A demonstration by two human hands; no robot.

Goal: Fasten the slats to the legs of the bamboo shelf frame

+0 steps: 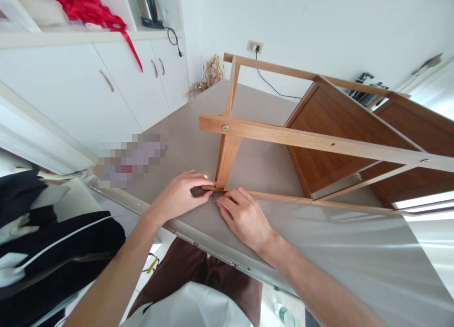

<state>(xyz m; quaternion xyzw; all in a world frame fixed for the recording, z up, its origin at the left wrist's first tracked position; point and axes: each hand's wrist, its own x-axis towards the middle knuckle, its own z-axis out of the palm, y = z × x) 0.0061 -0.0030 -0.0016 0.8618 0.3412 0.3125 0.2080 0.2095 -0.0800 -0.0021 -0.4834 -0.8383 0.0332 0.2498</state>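
A wooden shelf rack (280,131) lies on its side on the grey table (170,142), with slatless panels (336,121) toward its right half. My left hand (182,197) pinches the near end of its lowest rail (208,188), right where a short crosspiece (227,159) meets it. Close beside, my right hand (244,216) has thumb and fingers drawn together against the outer side of that joint. A tiny dark or metallic piece shows at those fingertips, too small to name. A round screw head (225,127) sits in the upper rail.
A pixelated bundle (133,161) lies on the table's left part. Dried stalks (212,69) stand at the far corner, near a wall socket (255,47) with a black cable. Red ribbon (88,10) and a kettle (148,5) occupy the shelf. Dark cloth (71,251) hangs at lower left.
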